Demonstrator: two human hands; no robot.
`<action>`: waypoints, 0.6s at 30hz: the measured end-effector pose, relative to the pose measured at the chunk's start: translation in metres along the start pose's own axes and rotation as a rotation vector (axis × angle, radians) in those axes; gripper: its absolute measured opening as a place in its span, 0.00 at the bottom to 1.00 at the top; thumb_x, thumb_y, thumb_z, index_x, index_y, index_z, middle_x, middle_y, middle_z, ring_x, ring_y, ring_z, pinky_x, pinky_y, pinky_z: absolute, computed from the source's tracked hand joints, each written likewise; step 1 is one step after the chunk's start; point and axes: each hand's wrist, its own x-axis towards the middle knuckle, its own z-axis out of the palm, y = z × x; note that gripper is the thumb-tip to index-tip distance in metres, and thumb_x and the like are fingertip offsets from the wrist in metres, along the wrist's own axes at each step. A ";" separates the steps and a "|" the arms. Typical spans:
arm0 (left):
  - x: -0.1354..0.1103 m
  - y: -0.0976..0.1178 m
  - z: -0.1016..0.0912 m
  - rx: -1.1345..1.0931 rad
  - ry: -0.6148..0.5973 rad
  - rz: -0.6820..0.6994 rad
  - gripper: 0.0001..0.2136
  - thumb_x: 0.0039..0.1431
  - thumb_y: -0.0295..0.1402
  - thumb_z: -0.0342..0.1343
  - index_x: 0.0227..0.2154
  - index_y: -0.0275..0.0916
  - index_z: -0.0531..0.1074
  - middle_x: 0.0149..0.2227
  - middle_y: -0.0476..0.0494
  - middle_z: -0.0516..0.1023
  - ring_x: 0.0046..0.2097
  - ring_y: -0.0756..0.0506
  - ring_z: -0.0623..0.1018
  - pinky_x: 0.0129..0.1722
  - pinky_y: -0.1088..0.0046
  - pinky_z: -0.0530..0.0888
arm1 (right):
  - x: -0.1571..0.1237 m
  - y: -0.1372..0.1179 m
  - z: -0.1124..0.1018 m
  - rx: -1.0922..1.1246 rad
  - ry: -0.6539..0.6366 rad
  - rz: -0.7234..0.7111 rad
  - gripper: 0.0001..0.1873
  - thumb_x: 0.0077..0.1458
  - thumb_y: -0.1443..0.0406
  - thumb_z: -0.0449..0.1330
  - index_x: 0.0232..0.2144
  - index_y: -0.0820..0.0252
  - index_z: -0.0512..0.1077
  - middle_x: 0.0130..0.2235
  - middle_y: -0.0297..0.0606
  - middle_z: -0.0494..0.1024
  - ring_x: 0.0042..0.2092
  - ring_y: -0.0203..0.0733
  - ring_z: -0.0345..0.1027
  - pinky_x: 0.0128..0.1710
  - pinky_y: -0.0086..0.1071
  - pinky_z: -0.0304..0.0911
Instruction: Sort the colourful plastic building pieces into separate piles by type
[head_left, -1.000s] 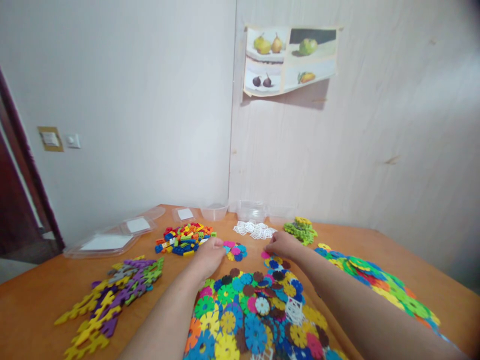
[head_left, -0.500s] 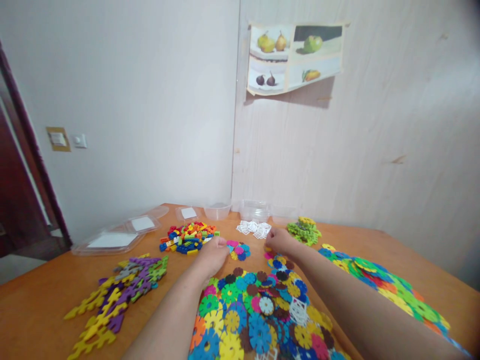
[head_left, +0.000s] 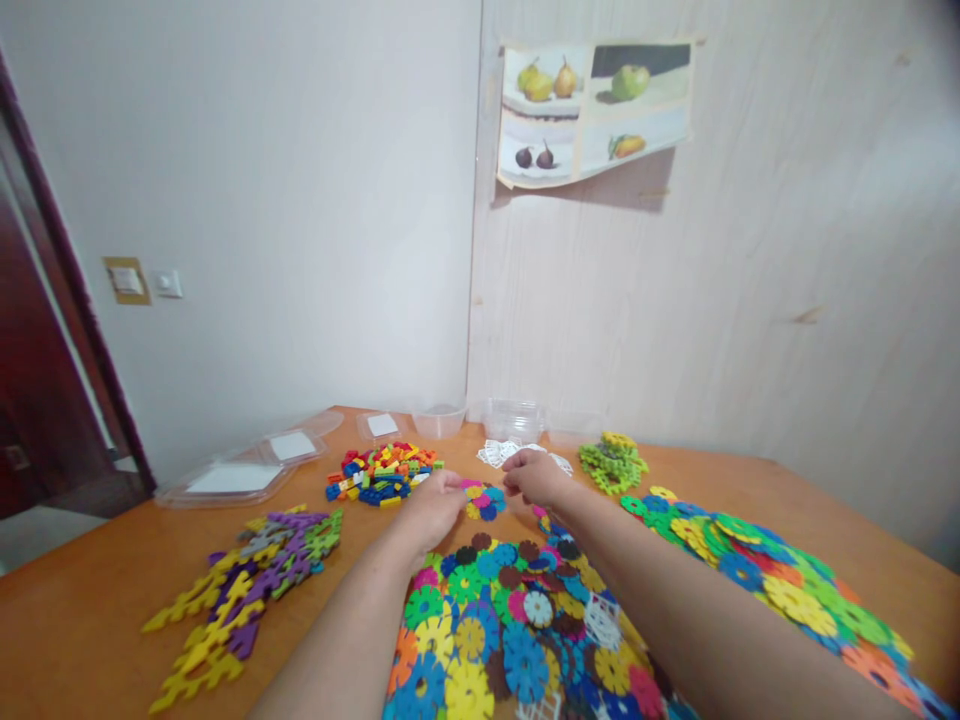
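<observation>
My left hand (head_left: pixel 436 508) rests on the table beside a small cluster of notched plastic discs (head_left: pixel 486 502) in pink, blue and yellow. Its thumb shows on top, but its other fingers are mostly hidden. On the cluster's other side, my right hand (head_left: pixel 536 476) hovers with fingers curled together in a pinch, in front of white lattice pieces (head_left: pixel 510 453). What the pinch holds, if anything, is too small to make out. Nearer me, between my forearms, spreads a large heap of mixed notched discs (head_left: pixel 525 660), with a few white lattice pieces (head_left: pixel 602 620) among them.
Building bricks (head_left: pixel 386 473) lie left of my left hand, with interlocking strips (head_left: pixel 247 590) nearer. Green pieces (head_left: pixel 611 463) and larger notched discs (head_left: pixel 780 575) lie to the right. Clear tubs (head_left: pixel 439 420) and lids (head_left: pixel 232 480) line the back and left of the table (head_left: pixel 90 570).
My right hand has moved left, from beside the white lattice pieces toward the small disc cluster. My left hand stays beside the cluster. The view has shifted slightly.
</observation>
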 end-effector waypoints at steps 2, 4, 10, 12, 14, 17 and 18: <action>0.000 0.000 0.001 -0.021 -0.013 0.000 0.13 0.52 0.33 0.54 0.41 0.38 0.72 0.39 0.44 0.80 0.41 0.45 0.77 0.37 0.75 0.69 | -0.001 0.005 -0.014 -0.068 -0.009 0.001 0.05 0.54 0.67 0.62 0.33 0.65 0.74 0.26 0.33 0.73 0.24 0.31 0.64 0.22 0.23 0.57; 0.001 -0.001 0.002 -0.040 -0.023 0.002 0.12 0.52 0.32 0.54 0.40 0.37 0.72 0.39 0.44 0.80 0.42 0.45 0.77 0.38 0.75 0.69 | -0.003 0.011 -0.028 -0.148 -0.025 0.001 0.01 0.49 0.70 0.62 0.28 0.63 0.73 0.21 0.30 0.70 0.22 0.29 0.61 0.20 0.22 0.53; 0.004 -0.004 0.004 -0.066 -0.023 0.003 0.12 0.52 0.31 0.55 0.40 0.37 0.72 0.40 0.43 0.81 0.42 0.45 0.77 0.40 0.74 0.69 | -0.009 0.027 -0.054 -0.362 -0.127 0.048 0.10 0.35 0.67 0.70 0.21 0.62 0.71 0.18 0.30 0.70 0.20 0.33 0.63 0.19 0.24 0.54; 0.004 -0.003 0.003 -0.061 -0.015 -0.004 0.11 0.51 0.32 0.56 0.39 0.37 0.72 0.39 0.44 0.81 0.42 0.45 0.77 0.40 0.75 0.69 | -0.009 0.030 -0.053 -0.390 -0.161 0.082 0.12 0.36 0.64 0.70 0.23 0.61 0.72 0.18 0.31 0.71 0.17 0.35 0.64 0.17 0.26 0.56; 0.003 -0.002 0.003 -0.049 -0.013 -0.007 0.11 0.51 0.32 0.56 0.39 0.37 0.72 0.38 0.45 0.81 0.40 0.45 0.76 0.38 0.75 0.69 | -0.009 0.033 -0.050 -0.401 -0.172 0.101 0.12 0.37 0.63 0.69 0.26 0.60 0.72 0.19 0.32 0.71 0.16 0.36 0.64 0.16 0.27 0.57; 0.002 -0.002 0.002 -0.036 -0.013 -0.011 0.11 0.51 0.33 0.56 0.39 0.37 0.72 0.38 0.45 0.80 0.40 0.46 0.76 0.37 0.75 0.68 | -0.008 0.033 -0.045 -0.401 -0.162 0.105 0.12 0.37 0.66 0.68 0.27 0.60 0.71 0.20 0.31 0.70 0.16 0.36 0.63 0.14 0.28 0.58; 0.002 -0.002 0.002 -0.038 -0.011 -0.011 0.11 0.51 0.33 0.56 0.39 0.37 0.72 0.38 0.45 0.80 0.40 0.46 0.76 0.37 0.75 0.68 | -0.008 0.032 -0.044 -0.399 -0.159 0.103 0.12 0.37 0.66 0.68 0.27 0.60 0.70 0.20 0.31 0.70 0.16 0.36 0.63 0.14 0.28 0.59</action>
